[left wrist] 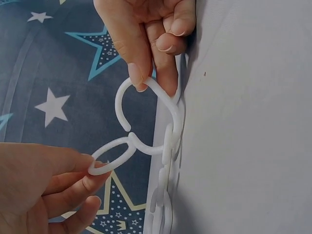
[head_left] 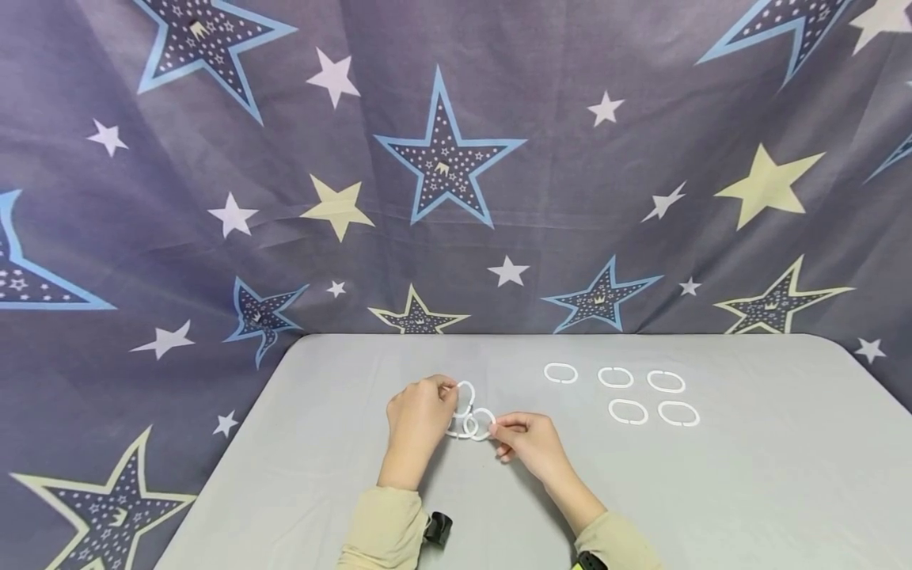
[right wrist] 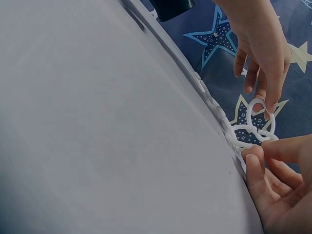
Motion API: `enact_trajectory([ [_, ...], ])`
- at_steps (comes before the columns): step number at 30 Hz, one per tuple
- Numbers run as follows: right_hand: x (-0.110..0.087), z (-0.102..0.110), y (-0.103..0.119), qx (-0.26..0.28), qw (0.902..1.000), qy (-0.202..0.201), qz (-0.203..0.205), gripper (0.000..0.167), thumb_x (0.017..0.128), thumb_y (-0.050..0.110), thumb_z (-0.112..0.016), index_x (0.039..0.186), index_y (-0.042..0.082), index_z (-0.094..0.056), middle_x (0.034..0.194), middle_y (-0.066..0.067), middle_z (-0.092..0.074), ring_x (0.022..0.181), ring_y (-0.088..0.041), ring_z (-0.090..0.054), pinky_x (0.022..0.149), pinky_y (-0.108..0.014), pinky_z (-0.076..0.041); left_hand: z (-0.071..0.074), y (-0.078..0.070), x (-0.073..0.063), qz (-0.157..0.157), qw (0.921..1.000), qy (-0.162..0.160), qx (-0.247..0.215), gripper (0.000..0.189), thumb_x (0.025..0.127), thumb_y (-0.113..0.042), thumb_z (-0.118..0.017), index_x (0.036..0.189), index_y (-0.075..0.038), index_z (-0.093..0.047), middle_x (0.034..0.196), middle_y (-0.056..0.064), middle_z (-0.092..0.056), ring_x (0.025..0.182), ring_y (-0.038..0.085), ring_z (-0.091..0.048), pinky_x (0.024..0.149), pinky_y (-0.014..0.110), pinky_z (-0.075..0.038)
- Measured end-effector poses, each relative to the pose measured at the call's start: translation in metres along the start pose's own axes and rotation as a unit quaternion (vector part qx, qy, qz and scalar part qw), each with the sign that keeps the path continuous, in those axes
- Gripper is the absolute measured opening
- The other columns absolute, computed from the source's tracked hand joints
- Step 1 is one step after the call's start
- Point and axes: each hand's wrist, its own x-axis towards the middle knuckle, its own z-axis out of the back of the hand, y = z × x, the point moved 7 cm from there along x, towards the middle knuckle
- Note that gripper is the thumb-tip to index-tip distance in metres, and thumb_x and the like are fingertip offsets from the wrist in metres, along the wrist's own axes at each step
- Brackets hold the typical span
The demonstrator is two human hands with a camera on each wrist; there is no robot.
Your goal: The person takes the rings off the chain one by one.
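My left hand pinches a white oval plastic link between thumb and finger. My right hand holds a C-shaped white link by its edge, and a small gap shows in its side. Beside that gap, the left hand's link meets the C-shaped link; in the left wrist view it looks looped around its lower arm. A chain of white links hangs from the C-shaped link and lies on the table, partly hidden by the left hand in the head view.
Several loose white oval links lie in two rows on the grey table, right of the hands. Behind the table hangs a dark curtain with a star print. A black wrist device sits at the left sleeve.
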Motion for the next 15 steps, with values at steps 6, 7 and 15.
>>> enact_trajectory([
  [6,0.0011,0.0014,-0.0017,-0.002,1.0000,-0.002,0.000,0.017,0.087,0.000,-0.069,0.098,-0.014,-0.068,0.081,-0.019,-0.072,0.052,-0.010,-0.059,0.052,-0.023,-0.054,0.0005,-0.0032,0.0002,-0.001,0.9999,-0.012,-0.008,0.010,0.089,-0.025,-0.072,0.094,-0.019,-0.078,0.078,-0.010,-0.072,0.068,0.016,-0.066,0.065,0.037,-0.049],
  [7,0.0010,0.0015,-0.0017,-0.002,1.0000,-0.002,0.001,0.017,0.087,0.000,-0.069,0.098,-0.014,-0.068,0.081,-0.019,-0.072,0.052,-0.010,-0.059,0.052,-0.023,-0.053,0.0008,-0.0040,0.0003,-0.002,0.9999,-0.014,-0.009,0.010,0.089,-0.025,-0.072,0.094,-0.019,-0.078,0.078,-0.010,-0.072,0.069,0.016,-0.066,0.065,0.037,-0.049],
  [15,0.0001,0.0003,-0.0003,0.002,1.0000,-0.002,0.000,0.019,0.087,0.000,-0.069,0.099,-0.015,-0.067,0.082,-0.020,-0.072,0.051,-0.010,-0.059,0.052,-0.022,-0.053,0.0036,-0.0087,0.0009,-0.008,0.9997,-0.022,-0.010,0.010,0.091,-0.025,-0.070,0.096,-0.019,-0.076,0.080,-0.011,-0.072,0.070,0.016,-0.066,0.064,0.036,-0.048],
])
